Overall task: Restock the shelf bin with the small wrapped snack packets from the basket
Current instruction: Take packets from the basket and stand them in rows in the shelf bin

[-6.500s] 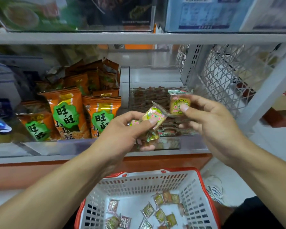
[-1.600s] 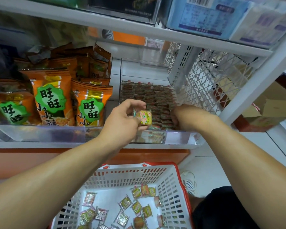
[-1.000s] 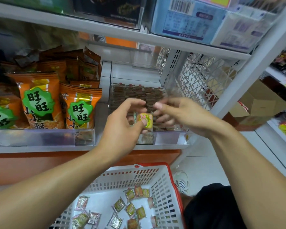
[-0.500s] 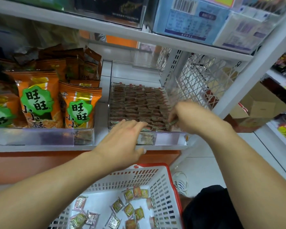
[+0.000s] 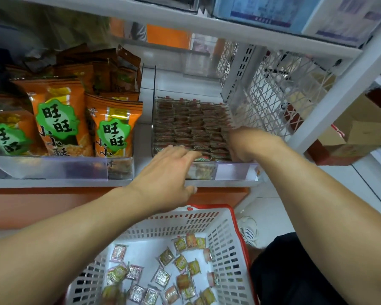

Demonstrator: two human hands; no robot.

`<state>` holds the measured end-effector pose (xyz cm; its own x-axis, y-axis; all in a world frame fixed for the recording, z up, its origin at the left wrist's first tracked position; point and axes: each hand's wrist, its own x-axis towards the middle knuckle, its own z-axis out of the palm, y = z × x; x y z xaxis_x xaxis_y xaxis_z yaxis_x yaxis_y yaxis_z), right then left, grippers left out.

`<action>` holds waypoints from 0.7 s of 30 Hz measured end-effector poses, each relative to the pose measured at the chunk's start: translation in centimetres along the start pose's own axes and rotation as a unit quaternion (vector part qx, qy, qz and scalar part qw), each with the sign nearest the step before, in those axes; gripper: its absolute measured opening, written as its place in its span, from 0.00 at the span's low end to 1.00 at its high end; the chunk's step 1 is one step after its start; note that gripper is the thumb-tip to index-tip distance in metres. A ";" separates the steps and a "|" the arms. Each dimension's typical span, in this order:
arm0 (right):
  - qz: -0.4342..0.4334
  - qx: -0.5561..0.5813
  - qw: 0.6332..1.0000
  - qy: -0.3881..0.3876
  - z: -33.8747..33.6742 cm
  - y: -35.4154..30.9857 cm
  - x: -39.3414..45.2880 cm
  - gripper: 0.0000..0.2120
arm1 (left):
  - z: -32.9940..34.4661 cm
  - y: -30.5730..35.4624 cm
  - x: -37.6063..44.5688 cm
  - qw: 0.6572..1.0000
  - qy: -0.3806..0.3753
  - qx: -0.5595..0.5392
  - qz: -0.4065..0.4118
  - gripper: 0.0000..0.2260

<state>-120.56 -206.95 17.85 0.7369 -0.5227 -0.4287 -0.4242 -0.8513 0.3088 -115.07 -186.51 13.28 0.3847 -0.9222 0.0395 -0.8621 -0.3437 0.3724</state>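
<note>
Both hands up at the clear shelf bin point(image 5: 233, 170), centre of the frame. Left hand point(image 5: 163, 172) flat, fingers point(image 5: 185, 154) straight and resting on the front row of packed snack packets point(image 5: 191, 126), gripping nothing. Right hand point(image 5: 244, 144) turned down into the bin's right side, fingers hidden, so can't tell whether curled on anything. Rows of packets fill the bin nearly to the back. Plenty more loose packets point(image 5: 180, 263) scattered on the floor of the white basket point(image 5: 224, 230) with the red rim, bottom centre. Orange snack bags point(image 5: 112, 128) in the next bin, left of frame.
</note>
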 end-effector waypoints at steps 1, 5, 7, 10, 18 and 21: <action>0.003 -0.012 1.000 -0.002 -0.1 -0.1 -0.2 0.03 | -0.3 0.2 -0.2 1.000 0.001 -0.004 -0.001 0.35; -0.032 -0.040 0.988 0.147 -0.9 -0.5 -2.4 0.06 | -1.5 0.6 -1.3 0.996 0.089 0.009 0.020 0.18; -0.092 -0.005 0.974 0.205 -0.7 -1.3 -4.3 0.04 | -1.5 0.4 -2.1 0.993 0.114 0.006 0.029 0.07; -0.205 0.059 0.976 -0.042 2.9 -4.5 -5.4 0.06 | 0.4 -0.9 -3.6 1.000 -0.024 0.019 -0.004 0.08; -0.128 0.176 0.941 -0.260 26.8 -11.5 0.5 0.22 | 15.1 -9.1 -9.5 0.892 -0.411 0.013 -0.188 0.24; -0.043 0.305 0.905 -0.292 35.1 -14.7 -0.5 0.28 | 20.5 -11.7 -13.5 0.871 -0.440 0.058 -0.211 0.21</action>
<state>-133.14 -195.75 -16.26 0.4525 -0.2354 -0.8601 -0.7216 -0.6633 -0.1981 -116.92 -173.67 -10.67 0.3178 -0.4711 -0.8228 -0.7520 -0.6538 0.0839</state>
